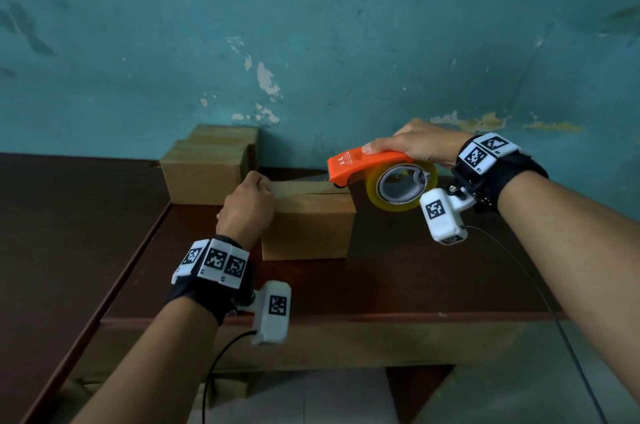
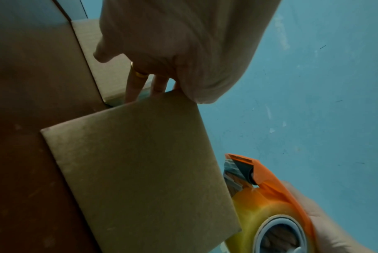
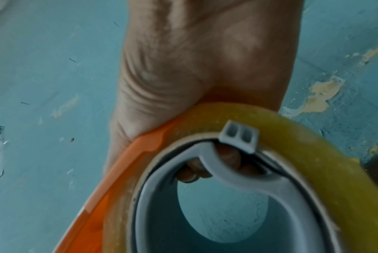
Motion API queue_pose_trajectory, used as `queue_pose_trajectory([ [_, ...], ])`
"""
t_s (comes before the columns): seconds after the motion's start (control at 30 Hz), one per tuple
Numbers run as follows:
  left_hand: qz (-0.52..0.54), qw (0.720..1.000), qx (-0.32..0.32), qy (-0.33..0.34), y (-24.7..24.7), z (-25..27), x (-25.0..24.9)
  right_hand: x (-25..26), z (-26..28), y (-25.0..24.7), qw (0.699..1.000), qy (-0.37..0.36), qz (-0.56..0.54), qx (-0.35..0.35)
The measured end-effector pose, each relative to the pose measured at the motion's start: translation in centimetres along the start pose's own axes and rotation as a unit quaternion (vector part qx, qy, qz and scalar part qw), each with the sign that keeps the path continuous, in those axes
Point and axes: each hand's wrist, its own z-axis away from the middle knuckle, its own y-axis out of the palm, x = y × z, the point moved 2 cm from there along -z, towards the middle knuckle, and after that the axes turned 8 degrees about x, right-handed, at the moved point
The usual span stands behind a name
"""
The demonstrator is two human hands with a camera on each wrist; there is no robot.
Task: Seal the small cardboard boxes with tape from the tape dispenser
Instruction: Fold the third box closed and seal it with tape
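A small cardboard box (image 1: 308, 228) stands on the dark brown table (image 1: 398, 285). My left hand (image 1: 250, 203) grips the box's top left edge, knuckles bent. In the left wrist view its fingers (image 2: 132, 85), one wearing a ring, reach over the box's (image 2: 140, 171) far edge. My right hand (image 1: 417, 143) grips the orange tape dispenser (image 1: 363, 164) from above, its front end at the box's top right edge. A yellowish tape roll (image 1: 401, 188) sits in the dispenser. A shiny strip seems to run across the box top between both hands. In the right wrist view my palm (image 3: 205, 68) wraps the dispenser (image 3: 110, 196) and roll (image 3: 313, 154).
Several more cardboard boxes (image 1: 207, 164) are stacked at the back left against the peeling teal wall (image 1: 311, 42). The table's front edge (image 1: 346, 318) runs below my wrists. Cables hang from both wrist cameras.
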Motion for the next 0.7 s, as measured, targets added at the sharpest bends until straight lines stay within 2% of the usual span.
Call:
queue_pose_trajectory([
  [0.43,0.0,1.0,0.013,0.013,0.2,-0.6,0.3,-2.0,0.6,-0.9,1.0,0.012,-0.001,-0.024],
  [0.7,0.009,1.0,0.011,0.01,0.2,-0.7,0.4,-3.8,0.6,-1.2,0.999,0.021,-0.021,-0.014],
])
